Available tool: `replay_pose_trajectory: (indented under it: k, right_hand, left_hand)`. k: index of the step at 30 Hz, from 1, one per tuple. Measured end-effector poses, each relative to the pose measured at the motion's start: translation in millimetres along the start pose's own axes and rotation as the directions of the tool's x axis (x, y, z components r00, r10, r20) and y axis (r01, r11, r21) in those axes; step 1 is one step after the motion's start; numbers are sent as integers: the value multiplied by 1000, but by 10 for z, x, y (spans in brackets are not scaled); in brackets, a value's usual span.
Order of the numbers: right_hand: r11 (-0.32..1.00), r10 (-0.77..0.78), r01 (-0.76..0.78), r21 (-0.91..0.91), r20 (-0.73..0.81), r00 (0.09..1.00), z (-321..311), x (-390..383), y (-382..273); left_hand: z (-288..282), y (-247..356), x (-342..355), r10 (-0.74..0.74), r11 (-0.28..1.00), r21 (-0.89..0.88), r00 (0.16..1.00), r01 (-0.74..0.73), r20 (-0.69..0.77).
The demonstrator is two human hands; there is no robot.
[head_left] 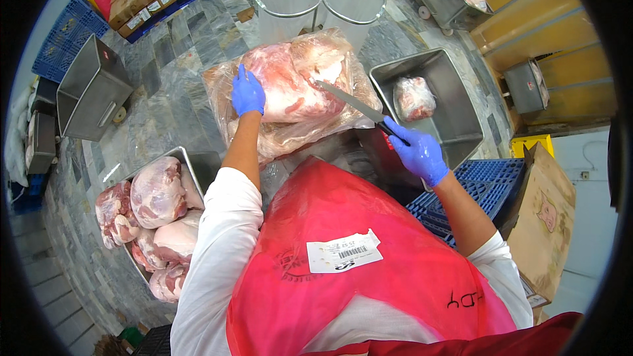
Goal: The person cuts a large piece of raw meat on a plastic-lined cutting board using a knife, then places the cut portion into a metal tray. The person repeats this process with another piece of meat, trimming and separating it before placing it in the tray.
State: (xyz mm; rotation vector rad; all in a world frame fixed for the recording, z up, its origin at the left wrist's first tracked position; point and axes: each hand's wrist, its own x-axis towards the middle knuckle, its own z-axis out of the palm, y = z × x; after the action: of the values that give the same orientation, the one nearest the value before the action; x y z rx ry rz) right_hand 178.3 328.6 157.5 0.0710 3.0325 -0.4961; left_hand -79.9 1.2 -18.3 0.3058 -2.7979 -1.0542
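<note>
Head cam looking down: left hand point(248, 94) in a blue glove lies flat on the big slab of raw meat point(290, 82) on its plastic sheet, right hand point(417, 152) gripping a knife point(353, 102) whose tip touches the meat.

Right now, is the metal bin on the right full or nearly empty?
Nearly empty: the metal bin holds one wrapped piece of meat, with bare floor showing around it.

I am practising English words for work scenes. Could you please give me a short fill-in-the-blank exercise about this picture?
1. The right hand holds a ____ whose blade touches the large piece of meat.
2. The left hand rests flat on the ____.
3. Both hands wear ____ gloves.
4. The steel tub on the right contains ____ piece of meat.

Missing words: knife; meat; blue; one
</note>
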Motion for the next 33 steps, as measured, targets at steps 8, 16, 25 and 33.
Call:
replay_pose_trajectory:
  k: [8,16,25,33]
  right_hand:
    - [926,-94,170,-338,230,969,-765,768,-340]
    - [960,0,107,-260,380,925,-516,963,-119]
    - [882,-26,63,468,-85,996,1729,170,596]
    - [785,67,-195,588,232,970,673,290,448]
  left_hand:
    - [3,-24,8,-7,998,55,999,9,-31]
    - [-41,-13,-54,-16,998,65,996,21,-84]
    - [-10,7,-30,-33,996,77,997,39,-71]
    - [22,-43,12,-18,995,100,996,27,-90]
